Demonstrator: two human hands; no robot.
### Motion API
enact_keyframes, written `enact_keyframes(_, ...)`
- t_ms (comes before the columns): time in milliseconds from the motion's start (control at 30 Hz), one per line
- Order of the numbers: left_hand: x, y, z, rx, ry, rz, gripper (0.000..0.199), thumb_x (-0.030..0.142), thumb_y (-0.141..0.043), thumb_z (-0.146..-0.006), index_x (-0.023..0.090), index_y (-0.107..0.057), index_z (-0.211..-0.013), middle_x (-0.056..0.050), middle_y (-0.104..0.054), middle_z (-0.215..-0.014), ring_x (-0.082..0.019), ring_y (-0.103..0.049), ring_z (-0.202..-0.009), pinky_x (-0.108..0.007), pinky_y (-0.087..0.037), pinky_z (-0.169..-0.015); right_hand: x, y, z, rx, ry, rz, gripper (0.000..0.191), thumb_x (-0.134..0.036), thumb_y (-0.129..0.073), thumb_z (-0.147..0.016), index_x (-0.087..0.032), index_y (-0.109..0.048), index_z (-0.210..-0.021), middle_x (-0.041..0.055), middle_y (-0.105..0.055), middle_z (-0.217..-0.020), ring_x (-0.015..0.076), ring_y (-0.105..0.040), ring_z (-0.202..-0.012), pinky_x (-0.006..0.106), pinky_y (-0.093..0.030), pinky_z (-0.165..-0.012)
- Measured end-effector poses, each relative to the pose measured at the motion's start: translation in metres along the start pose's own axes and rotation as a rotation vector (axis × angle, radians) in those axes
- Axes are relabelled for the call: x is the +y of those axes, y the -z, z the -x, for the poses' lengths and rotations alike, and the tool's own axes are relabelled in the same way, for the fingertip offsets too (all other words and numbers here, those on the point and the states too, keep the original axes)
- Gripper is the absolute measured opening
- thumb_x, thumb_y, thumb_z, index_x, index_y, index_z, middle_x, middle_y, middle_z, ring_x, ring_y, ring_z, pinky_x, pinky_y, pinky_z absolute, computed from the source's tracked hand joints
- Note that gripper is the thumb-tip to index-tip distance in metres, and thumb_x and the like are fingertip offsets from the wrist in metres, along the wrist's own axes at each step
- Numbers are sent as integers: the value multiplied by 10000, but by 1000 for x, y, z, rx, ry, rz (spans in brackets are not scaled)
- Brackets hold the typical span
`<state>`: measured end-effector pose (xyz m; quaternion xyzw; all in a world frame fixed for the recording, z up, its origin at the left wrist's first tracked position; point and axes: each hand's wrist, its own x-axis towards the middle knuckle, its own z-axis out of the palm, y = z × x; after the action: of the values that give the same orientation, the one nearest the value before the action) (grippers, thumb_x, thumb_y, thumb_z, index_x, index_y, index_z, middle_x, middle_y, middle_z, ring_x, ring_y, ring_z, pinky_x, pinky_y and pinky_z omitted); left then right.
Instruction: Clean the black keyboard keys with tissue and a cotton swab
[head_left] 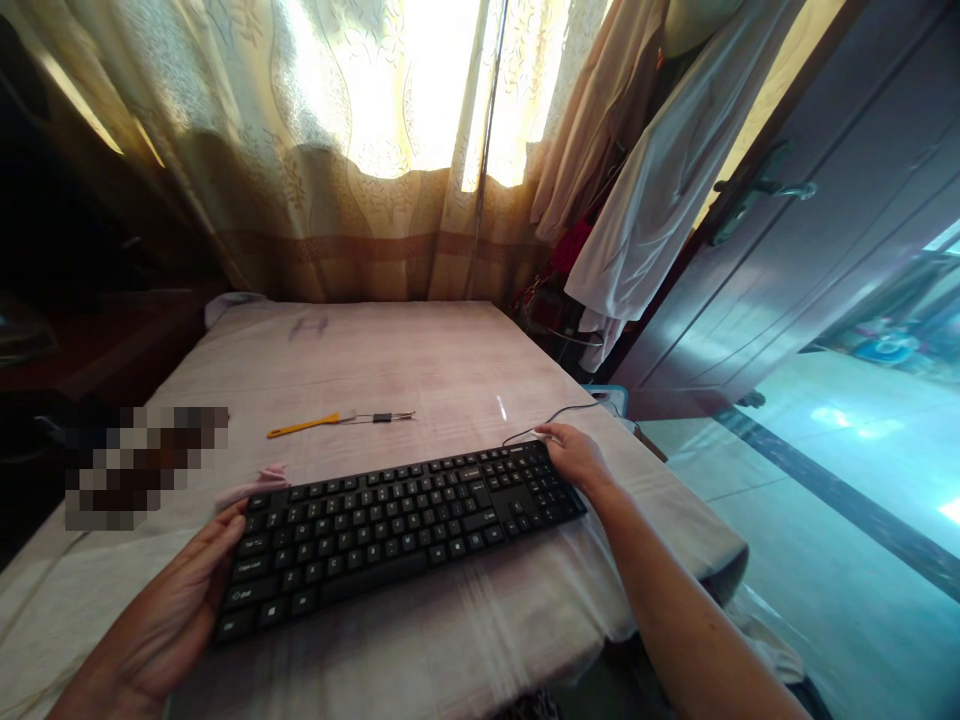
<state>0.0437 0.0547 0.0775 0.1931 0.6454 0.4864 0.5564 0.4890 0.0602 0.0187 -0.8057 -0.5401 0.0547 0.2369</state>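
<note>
A black computer keyboard (405, 525) with white lettering is held by its two ends, its left end nearer to me. My left hand (195, 590) is closed round the left edge, thumb along the side. At the far right corner, my right hand (574, 460) grips the top edge near the number pad. From the keyboard's back a thin dark cable (555, 412) runs right towards the table edge. Beyond the keyboard lie a yellow-handled brush (304, 426) and a thin metal tool with a dark grip (382, 418). A crumpled pink cloth (251, 485) sits by the left end.
A pale cloth covers the table (390, 345). Its right edge drops towards a tiled floor (780, 470). Patterned curtains (330, 210) hang behind it, and white clothes (637, 230) hang beside a door (750, 220). A blurred-out patch (146, 470) hides something at left.
</note>
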Motion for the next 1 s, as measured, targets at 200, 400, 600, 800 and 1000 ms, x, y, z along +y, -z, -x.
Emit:
enact_keyframes(200,5,1,-5,-157,-15,167,253,43,-584,-817,212,-729,-935,5,-761,-808,-113,-701,-627,-184,-568,-558,0,11,3,106,6,-90,373,-219,-478,-814,-214,-767,-1051,67,-758,-1091,230,-683,-1039,361,-511,-946)
enact_keyframes(400,10,4,-17,-303,-176,273,306,101,-756,-712,216,-713,-993,-1,-751,-807,-128,-703,-677,-195,-556,-614,7,17,3,366,133,-213,351,-344,-483,-787,-235,-766,-963,86,-762,-975,261,-691,-918,397,-541,-835)
enact_keyframes(600,-7,22,-25,-363,-300,159,469,321,-903,-571,211,-735,-995,-19,-765,-845,-140,-692,-719,-222,-541,-669,11,21,11,422,227,-188,366,-366,-469,-799,-232,-744,-999,102,-745,-997,281,-681,-930,427,-536,-846)
enact_keyframes(800,-14,38,-19,-323,-415,82,450,376,-903,-563,198,-764,-952,-53,-776,-1000,-195,-680,-1001,-271,-494,-954,5,38,22,424,291,-38,344,-324,-484,-792,-246,-751,-993,87,-743,-1034,278,-683,-947,420,-539,-845)
enact_keyframes(1000,-17,49,-11,-265,-513,-109,552,487,-892,-513,229,-752,-980,-70,-764,-1107,-280,-659,-1127,-344,-509,-1010,-21,55,36,340,273,136,354,-173,-476,-809,-211,-750,-1028,87,-737,-1093,246,-664,-978,370,-522,-888)
